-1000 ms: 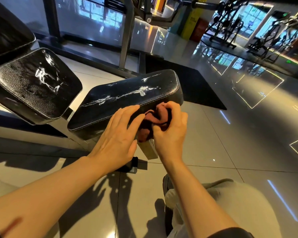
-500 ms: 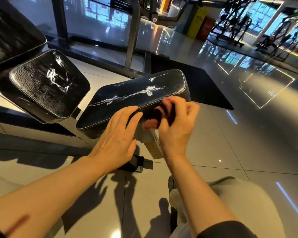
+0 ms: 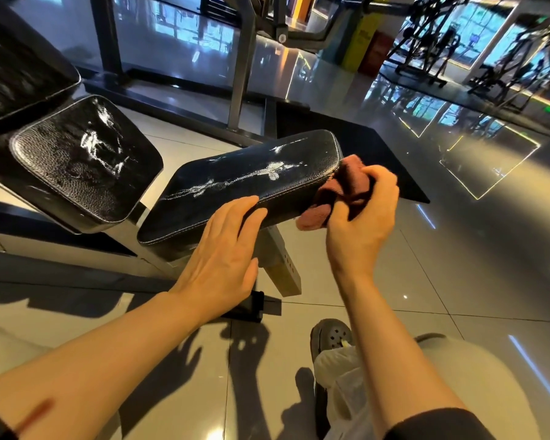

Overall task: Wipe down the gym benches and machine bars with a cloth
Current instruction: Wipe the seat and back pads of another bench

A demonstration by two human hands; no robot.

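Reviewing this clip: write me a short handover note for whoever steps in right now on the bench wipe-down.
Left hand: open, fingers flat on the near edge of the seat pad, steadying it.
Right hand: grips the reddish cloth, bunched against the pad's right-hand end.
Done: cannot confirm any surface as finished; the cloth is working the seat pad's side edge.
Left: white streaks show on top of the seat pad and on the second pad to its left; both tops need wiping. The machine bars behind are not yet reached.
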